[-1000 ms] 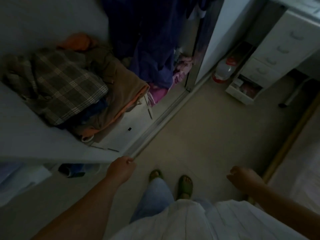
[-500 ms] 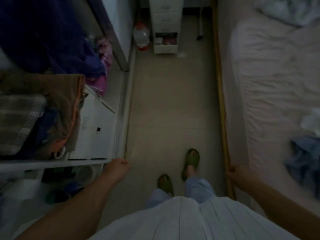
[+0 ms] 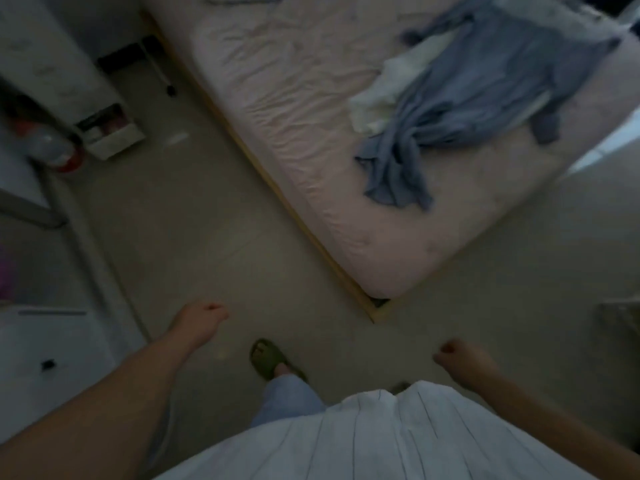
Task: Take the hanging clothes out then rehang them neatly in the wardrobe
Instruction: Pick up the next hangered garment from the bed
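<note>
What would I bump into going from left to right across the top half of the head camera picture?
Plastic bottle with a red band → small open white drawer → bed's wooden edge → white cloth → blue garment.

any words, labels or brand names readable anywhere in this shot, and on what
None can be read.
The bottle by the drawer unit has a red band, but the frame is too dark and blurred to show any print.
The clothes on the bed, blue garment included, show no lettering.
</note>
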